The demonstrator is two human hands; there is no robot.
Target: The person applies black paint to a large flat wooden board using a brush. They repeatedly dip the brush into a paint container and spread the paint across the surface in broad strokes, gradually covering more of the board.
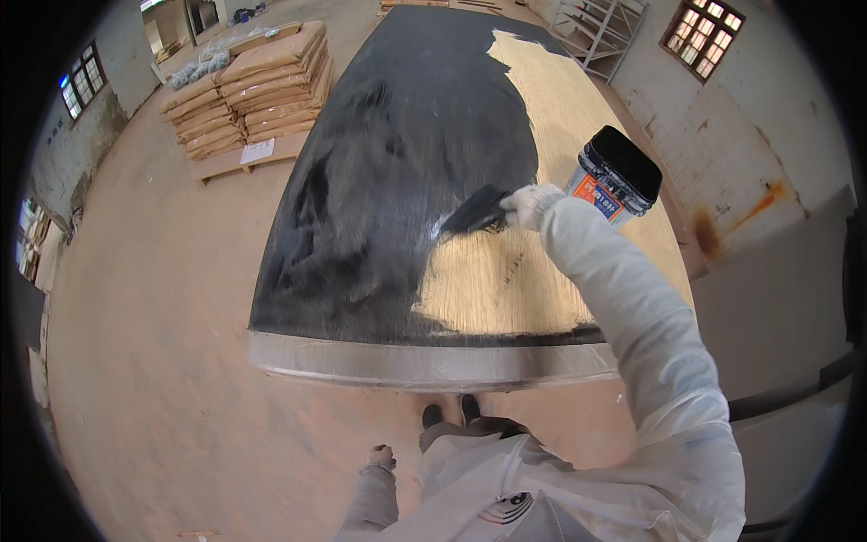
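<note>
- Head view: broad black paintbrush (474, 213) rests near the middle of a large pale-wood panel (506, 285), where black coating borders bare grain.
- White-gloved right hand (531, 207) closes around its handle.
- Squarish, black-rimmed plastic bucket (598, 195) stands just right of that hand, near the panel's right edge.
- Pale grey edge band (424, 359) spans the panel's near side.
- Left hand (381, 457) hangs near left, fingers curled; I cannot tell whether it holds anything.
- Pinkish-brown floor (163, 361) stretches left, out to brown paper sacks (275, 77) stacked far left.
</note>
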